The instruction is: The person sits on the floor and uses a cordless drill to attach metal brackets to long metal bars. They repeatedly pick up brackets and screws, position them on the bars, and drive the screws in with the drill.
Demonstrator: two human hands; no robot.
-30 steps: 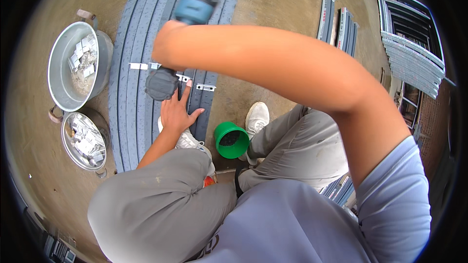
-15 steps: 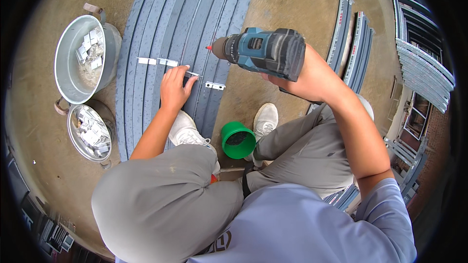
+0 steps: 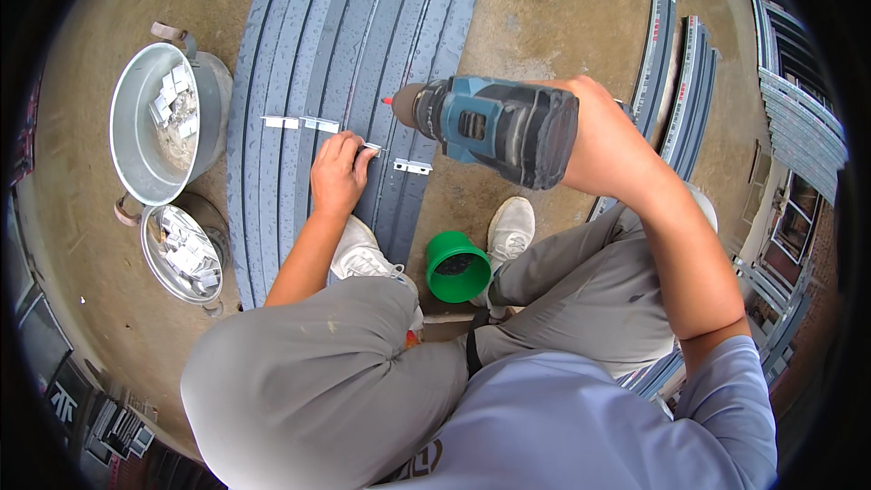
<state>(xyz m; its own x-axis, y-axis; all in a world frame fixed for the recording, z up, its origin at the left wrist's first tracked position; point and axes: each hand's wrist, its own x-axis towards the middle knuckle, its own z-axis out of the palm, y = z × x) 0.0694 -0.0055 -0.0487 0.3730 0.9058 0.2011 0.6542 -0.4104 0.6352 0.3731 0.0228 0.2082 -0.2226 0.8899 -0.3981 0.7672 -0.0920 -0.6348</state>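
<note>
Where left fingers [image 3: 346, 142] lay spread, they pinch a bracket [image 3: 373, 146] | right hand [image 3: 601, 134] grips drill [image 3: 494, 124], swung rightward

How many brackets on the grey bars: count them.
4: leftmost bracket, second bracket beside it, partly covered third bracket at the left hand, rightmost bracket beyond. The hand may hide more.

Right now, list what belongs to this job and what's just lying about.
Job, likely:
blue-and-black cordless drill, right hand
silver metal bracket, left hand's fingers
long grey metal profiles, beneath
two metal tubs of silver pieces
round green bucket, perhaps

Lying about, seemingly:
grey metal bars, right
stacked silver metal frames
</note>
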